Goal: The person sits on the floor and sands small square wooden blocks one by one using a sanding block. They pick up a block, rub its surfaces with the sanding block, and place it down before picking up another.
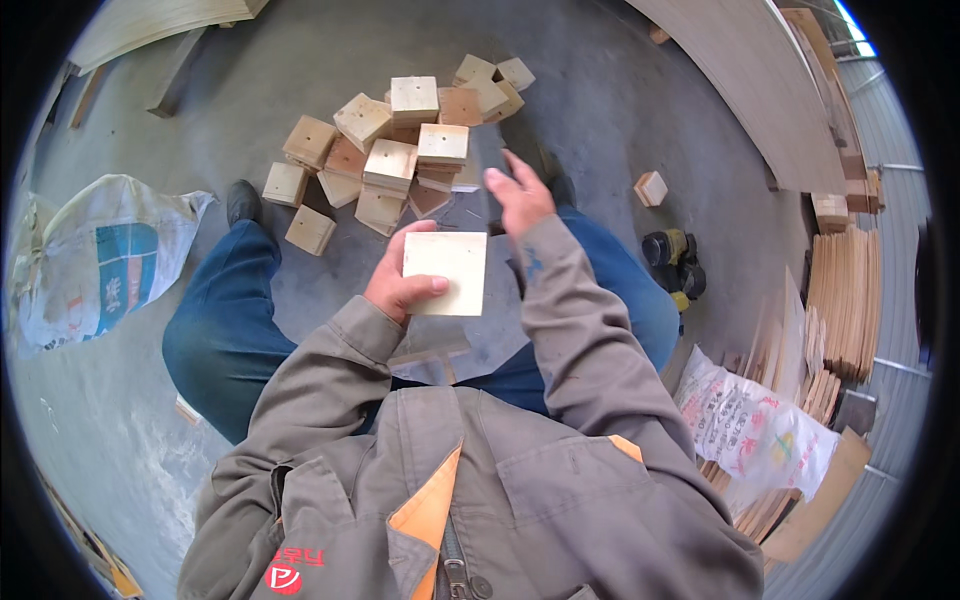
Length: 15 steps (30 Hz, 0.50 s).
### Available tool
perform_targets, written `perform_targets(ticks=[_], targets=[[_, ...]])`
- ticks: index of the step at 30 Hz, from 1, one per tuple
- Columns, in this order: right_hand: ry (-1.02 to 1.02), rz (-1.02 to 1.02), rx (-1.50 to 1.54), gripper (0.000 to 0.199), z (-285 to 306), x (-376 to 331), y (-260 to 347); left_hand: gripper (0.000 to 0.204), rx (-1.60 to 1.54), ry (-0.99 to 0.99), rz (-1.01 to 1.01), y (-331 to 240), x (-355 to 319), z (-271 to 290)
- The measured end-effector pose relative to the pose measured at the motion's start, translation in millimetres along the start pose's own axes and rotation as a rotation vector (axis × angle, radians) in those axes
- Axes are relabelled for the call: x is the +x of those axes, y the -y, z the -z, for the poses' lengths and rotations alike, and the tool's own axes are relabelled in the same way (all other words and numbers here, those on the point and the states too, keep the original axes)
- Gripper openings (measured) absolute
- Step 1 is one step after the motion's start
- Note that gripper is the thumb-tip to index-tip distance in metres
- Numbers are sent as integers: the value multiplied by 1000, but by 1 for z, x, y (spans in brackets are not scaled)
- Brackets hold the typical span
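A pale square wooden block (458,262) is in my left hand (398,272), its flat face turned up toward me. The thumb lies across that face, and the other fingers go behind the edge, mostly hidden. To the right and a little farther off, my right hand (521,196) is raised with its fingers apart, and I see nothing in it. Just beyond both hands, a loose pile of square wooden blocks (391,163) lies on the floor. Several have a small dark hole or mark in the middle of the top face.
A single block (651,188) lies right of my legs, near a yellow-and-black power tool (672,262). Thin wood strips (843,300) are stacked at the far right, beside a white printed sack (750,425). Another sack (110,260) lies at left. Large boards (740,80) stand at upper right.
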State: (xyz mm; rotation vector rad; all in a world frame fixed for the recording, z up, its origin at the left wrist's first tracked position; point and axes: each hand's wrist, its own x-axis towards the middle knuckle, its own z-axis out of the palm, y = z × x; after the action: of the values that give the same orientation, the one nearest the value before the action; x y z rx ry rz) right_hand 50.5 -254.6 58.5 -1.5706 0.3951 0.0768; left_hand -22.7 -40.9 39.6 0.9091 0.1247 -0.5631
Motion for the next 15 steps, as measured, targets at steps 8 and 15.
perform_targets(ticks=[8,15], targets=[[172,113,-200,66,0,-101,11,82,-3,-301,-23,3,16,33],[41,356,-594,69,-10,-88,-17,84,174,-265,-55,12,9,19]])
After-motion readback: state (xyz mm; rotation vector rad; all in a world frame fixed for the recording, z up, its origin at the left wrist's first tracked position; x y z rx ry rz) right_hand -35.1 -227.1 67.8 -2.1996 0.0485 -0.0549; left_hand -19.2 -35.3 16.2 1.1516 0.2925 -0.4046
